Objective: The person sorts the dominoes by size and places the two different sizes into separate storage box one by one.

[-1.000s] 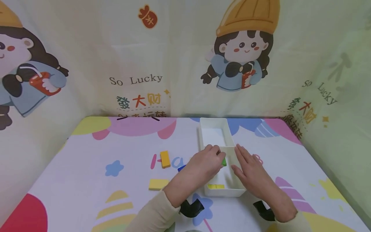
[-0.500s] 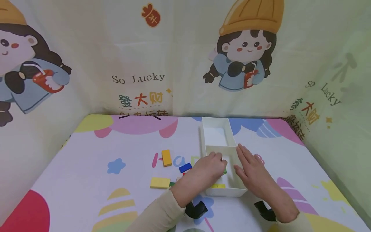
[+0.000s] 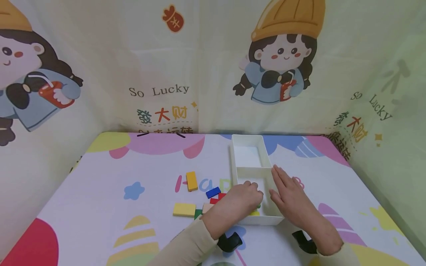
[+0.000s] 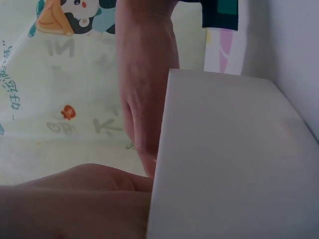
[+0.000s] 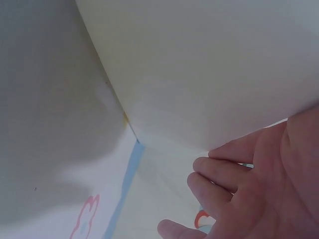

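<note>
Since a second ago the left hand (image 3: 241,201) has been drawing toward the near end of the white box (image 3: 261,221), and the green block (image 3: 259,206) is travelling with it. Closest in, a pale sleeve (image 3: 191,244) is reaching up from the bottom edge. Just past the box's near wall, a yellow block (image 3: 254,213) is lying inside the near compartment, and the green block is sitting right by it, mostly hidden; the left hand is keeping its fingers curled, pinching that green block, with just an edge peeping out. Across from it, the right hand (image 3: 291,199) is leaving its fingers straight and loose, clutching nothing, simply resting them along the box's right wall. Off to the left on the tablecloth (image 3: 86,192), a pale yellow block (image 3: 184,210) is lying beside a dark green block (image 3: 198,213), with a beige block (image 3: 207,208) partly hiding behind the left forearm. Red blocks (image 3: 214,201) are showing a little farther on, then a blue block (image 3: 213,192), and an orange block (image 3: 192,181) is standing apart beyond them. Farther still, the far compartment (image 3: 247,157) is showing its white floor, and behind everything a printed curtain (image 3: 213,66) is hanging.
</note>
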